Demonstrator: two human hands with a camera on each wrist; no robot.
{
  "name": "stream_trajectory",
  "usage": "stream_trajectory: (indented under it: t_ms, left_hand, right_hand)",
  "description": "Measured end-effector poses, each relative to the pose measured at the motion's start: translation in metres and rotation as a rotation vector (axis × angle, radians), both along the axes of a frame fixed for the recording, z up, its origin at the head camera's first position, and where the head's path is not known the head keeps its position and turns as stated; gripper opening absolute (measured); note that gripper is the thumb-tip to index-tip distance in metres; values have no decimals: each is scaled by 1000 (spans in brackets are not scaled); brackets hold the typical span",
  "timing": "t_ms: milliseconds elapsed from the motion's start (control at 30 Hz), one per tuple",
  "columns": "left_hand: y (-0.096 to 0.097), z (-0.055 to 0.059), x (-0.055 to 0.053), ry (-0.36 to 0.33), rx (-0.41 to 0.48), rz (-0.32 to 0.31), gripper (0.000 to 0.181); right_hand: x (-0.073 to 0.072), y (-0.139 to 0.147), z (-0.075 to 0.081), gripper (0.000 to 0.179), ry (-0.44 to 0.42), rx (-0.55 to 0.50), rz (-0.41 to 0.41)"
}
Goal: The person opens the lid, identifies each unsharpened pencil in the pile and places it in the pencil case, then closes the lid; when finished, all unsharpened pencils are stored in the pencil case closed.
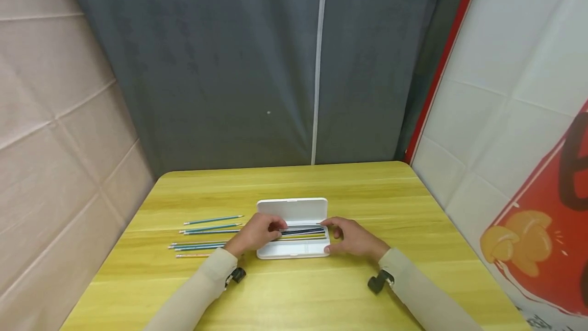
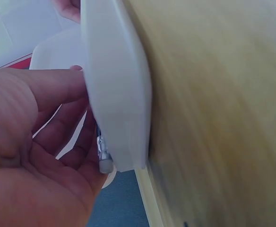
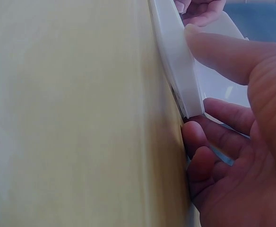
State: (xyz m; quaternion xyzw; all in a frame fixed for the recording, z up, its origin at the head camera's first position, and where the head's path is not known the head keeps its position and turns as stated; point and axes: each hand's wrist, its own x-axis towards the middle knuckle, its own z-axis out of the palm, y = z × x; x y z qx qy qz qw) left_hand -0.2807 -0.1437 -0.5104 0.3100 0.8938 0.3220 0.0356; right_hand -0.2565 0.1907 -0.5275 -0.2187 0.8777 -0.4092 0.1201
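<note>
A white pencil case (image 1: 294, 256) lies on the table with its lid (image 1: 294, 210) raised at the back. Several dark and yellow pencils (image 1: 303, 237) lie lengthwise inside. My left hand (image 1: 257, 231) reaches over the case's left end, its curled fingers on a pencil (image 2: 101, 149). That pencil's metal band and eraser show at the case's edge in the left wrist view. At the right end, my right hand (image 1: 356, 239) holds the case, thumb on the front rim and fingers around the end wall. The fingertips inside the case are partly hidden.
Left of the case, several blue-green pencils (image 1: 213, 220) and a tan pencil (image 1: 193, 256) lie loose on the yellow wooden table (image 1: 294, 295). A grey curtain (image 1: 229, 91) hangs behind the table. Dark wrist cameras (image 1: 377, 282) sit at both sleeves.
</note>
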Motion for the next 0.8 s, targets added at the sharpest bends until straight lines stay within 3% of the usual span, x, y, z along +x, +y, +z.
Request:
stream_trajectory:
  t_ms: [133, 367, 567, 800]
  left_hand:
    - [-1, 1, 1, -14, 12, 9, 15]
    - [-7, 4, 3, -121, 85, 39, 13]
    - [-11, 5, 5, -159, 133, 76, 12]
    - [-20, 14, 12, -200, 217, 109, 15]
  right_hand:
    - [0, -1, 2, 72, -2, 3, 1]
    - [-1, -1, 2, 71, 1, 1, 1]
    - [-1, -2, 3, 70, 3, -1, 2]
    - [0, 0, 3, 71, -2, -10, 5]
